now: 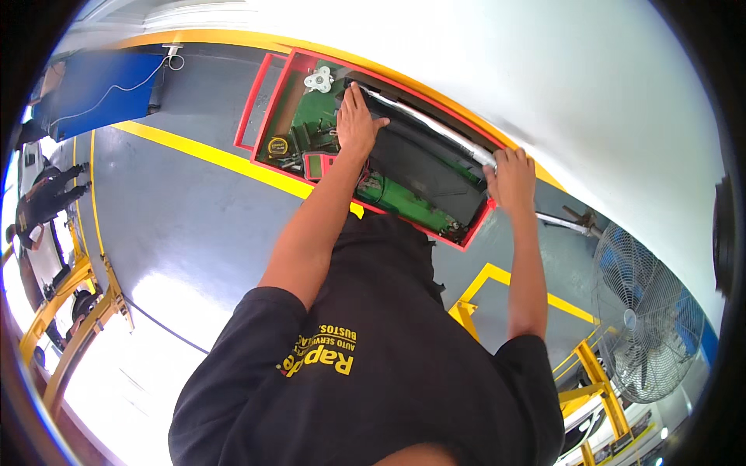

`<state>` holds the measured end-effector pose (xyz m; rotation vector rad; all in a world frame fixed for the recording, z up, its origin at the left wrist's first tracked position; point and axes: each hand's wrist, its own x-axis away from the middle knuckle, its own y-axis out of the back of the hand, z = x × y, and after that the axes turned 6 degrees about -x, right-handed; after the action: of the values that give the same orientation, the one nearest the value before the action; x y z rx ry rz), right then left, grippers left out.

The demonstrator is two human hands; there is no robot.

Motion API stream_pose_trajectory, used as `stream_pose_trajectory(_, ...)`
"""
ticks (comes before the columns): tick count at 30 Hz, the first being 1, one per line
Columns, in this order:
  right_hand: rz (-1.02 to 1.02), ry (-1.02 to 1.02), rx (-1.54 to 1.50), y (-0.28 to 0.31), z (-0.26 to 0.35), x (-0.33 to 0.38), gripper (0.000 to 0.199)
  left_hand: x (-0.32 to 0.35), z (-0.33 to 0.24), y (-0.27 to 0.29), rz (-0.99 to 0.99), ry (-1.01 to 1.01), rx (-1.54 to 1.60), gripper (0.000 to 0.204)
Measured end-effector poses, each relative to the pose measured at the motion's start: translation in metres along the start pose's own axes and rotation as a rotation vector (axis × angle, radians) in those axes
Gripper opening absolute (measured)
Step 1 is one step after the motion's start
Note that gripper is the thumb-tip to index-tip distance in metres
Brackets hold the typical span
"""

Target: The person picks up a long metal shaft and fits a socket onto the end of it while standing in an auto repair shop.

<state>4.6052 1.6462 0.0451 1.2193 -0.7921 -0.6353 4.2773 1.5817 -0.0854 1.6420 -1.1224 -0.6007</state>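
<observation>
Hands [357, 124] on red-framed black panel [420, 167]

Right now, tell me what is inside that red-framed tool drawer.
The red-framed tool drawer holds a yellow tape measure, a white three-lobed part and dark tools on green lining. A black panel, touched by the left hand and right hand, hides the rest.

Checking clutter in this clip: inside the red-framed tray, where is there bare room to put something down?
Little is free. The dark panel between the left hand and right hand is bare. The green floor near the tray's red rim shows a narrow strip. The end by the yellow tape measure and white bracket is crowded.
</observation>
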Motion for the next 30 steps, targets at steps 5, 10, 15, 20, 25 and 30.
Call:
stream_pose_trajectory(5,0.311,-0.266,-0.238,0.033,0.095,0.038,0.046,0.018,-0.003,0.008,-0.065,0.052,0.13,0.104)
stream_pose_trajectory(10,0.062,-0.284,-0.848,0.04,0.194,0.093,0.039,0.04,0.028,0.024,-0.015,0.772,1.27,0.056)
stream_pose_trajectory(15,0.064,-0.484,-1.122,0.049,0.251,0.172,0.037,0.062,0.048,0.102,0.43,0.873,2.379,0.063)
stream_pose_trajectory(20,0.14,-0.292,-1.399,0.018,0.357,0.13,0.045,0.095,0.19,0.276,0.232,0.134,2.688,0.063)
stream_pose_trajectory(25,0.284,-0.046,-1.673,-0.064,0.492,0.06,0.045,0.175,0.387,0.373,-0.069,-0.467,2.729,0.061)
stream_pose_trajectory(30,0.491,0.094,-2.008,-0.099,0.673,-0.006,0.036,0.255,0.519,0.451,-0.624,-0.677,2.392,0.056)
